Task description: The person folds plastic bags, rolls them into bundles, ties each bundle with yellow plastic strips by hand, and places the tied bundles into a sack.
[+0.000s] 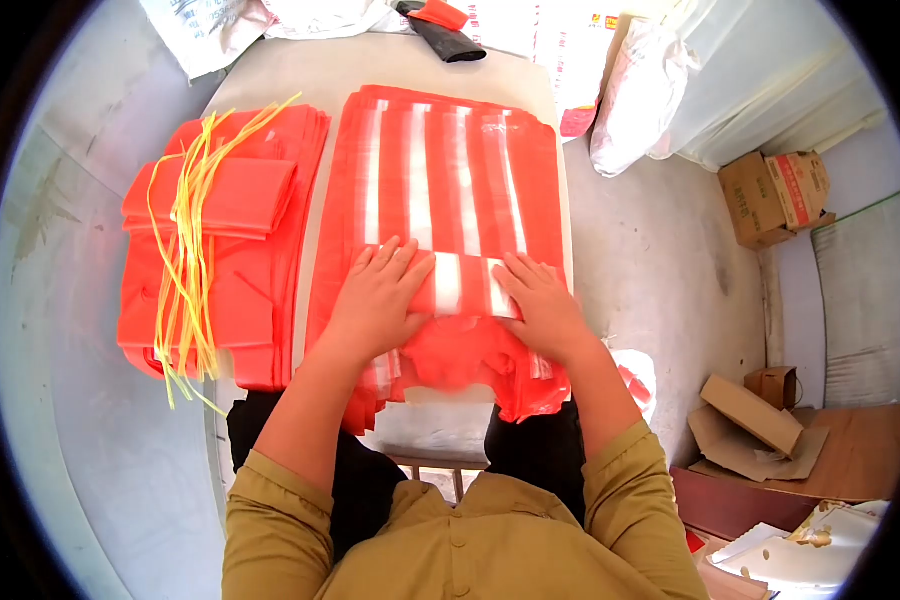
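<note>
You've got just the one view here, and it's shot from your own head, looking forward and steeply down. Your shirt (460, 550) fills the bottom edge, so the cam's basically peering over your own chest. Your left hand (380, 300) and right hand (545, 300) land around the middle, within arm's reach of the lens, and the table (290, 75) stretches away from you toward the top. It's super wide, kinda fisheye: black corners, and the left wall (80, 340) bends at the side. You also catch the floor (650, 260) and a cardboard box (755, 205) off to your right, farther from the lens than your hands.
</note>
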Action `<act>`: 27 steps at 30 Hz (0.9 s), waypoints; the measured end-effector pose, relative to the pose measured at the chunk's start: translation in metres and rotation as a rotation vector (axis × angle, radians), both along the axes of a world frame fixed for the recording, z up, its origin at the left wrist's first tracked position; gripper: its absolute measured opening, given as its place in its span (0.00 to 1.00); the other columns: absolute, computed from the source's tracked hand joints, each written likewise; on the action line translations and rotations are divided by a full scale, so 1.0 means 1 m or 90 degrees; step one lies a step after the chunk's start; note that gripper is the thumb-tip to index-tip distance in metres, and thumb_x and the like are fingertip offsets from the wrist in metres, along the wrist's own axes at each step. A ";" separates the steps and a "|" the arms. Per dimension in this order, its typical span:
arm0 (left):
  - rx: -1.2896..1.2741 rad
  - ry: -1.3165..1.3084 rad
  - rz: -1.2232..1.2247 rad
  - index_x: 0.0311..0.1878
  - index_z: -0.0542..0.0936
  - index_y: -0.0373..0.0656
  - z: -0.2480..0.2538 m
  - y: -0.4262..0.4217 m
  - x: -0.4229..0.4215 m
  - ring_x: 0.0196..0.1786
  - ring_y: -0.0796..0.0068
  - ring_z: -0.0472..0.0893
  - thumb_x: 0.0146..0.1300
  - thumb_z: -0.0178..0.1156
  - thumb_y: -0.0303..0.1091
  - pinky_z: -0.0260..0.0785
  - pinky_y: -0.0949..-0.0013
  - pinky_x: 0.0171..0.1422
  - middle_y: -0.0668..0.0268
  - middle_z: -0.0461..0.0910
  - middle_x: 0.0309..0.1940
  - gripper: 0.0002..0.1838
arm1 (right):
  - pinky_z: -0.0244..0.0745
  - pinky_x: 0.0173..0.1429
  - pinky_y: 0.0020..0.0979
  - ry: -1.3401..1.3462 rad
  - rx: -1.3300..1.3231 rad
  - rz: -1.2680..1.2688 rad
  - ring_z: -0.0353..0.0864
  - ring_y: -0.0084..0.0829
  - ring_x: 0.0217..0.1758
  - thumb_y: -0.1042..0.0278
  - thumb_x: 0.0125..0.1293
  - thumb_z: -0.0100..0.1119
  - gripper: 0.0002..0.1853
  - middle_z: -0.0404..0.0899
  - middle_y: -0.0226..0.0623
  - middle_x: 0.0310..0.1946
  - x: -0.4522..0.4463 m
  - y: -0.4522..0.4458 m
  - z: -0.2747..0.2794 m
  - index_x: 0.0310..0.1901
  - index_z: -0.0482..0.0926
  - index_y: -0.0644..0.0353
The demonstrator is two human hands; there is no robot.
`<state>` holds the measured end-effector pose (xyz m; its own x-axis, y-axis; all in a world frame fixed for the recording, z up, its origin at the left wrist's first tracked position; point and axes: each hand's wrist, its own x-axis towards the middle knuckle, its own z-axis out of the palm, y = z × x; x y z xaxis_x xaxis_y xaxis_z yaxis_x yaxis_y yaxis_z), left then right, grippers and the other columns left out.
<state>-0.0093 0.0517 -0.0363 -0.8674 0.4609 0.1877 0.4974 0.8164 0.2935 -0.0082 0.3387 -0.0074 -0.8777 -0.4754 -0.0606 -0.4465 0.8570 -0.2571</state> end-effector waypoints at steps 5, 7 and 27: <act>-0.003 0.082 -0.013 0.66 0.80 0.42 -0.001 -0.001 -0.006 0.70 0.52 0.78 0.56 0.71 0.31 0.69 0.51 0.75 0.54 0.81 0.66 0.31 | 0.77 0.70 0.44 0.050 -0.017 -0.042 0.82 0.44 0.65 0.74 0.62 0.66 0.25 0.86 0.37 0.59 -0.001 0.026 0.011 0.63 0.83 0.52; 0.034 0.033 -0.002 0.61 0.83 0.41 0.009 -0.002 -0.004 0.62 0.53 0.83 0.57 0.69 0.29 0.75 0.52 0.66 0.55 0.85 0.59 0.26 | 0.77 0.69 0.45 -0.025 0.047 -0.088 0.84 0.44 0.59 0.77 0.62 0.65 0.24 0.88 0.38 0.52 -0.006 0.019 0.044 0.61 0.83 0.54; 0.392 -0.393 0.090 0.79 0.66 0.38 0.018 -0.005 0.017 0.69 0.49 0.79 0.64 0.66 0.30 0.74 0.59 0.69 0.45 0.77 0.67 0.40 | 0.67 0.78 0.36 -0.205 -0.827 -0.400 0.70 0.33 0.76 0.70 0.82 0.48 0.34 0.63 0.46 0.79 0.021 -0.077 -0.015 0.84 0.51 0.63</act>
<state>0.0074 0.0468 -0.0186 -0.9372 0.3133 -0.1531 0.0115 0.4666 0.8844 0.0125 0.2621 -0.0224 -0.9871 0.0971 -0.1271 0.1259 -0.0184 -0.9919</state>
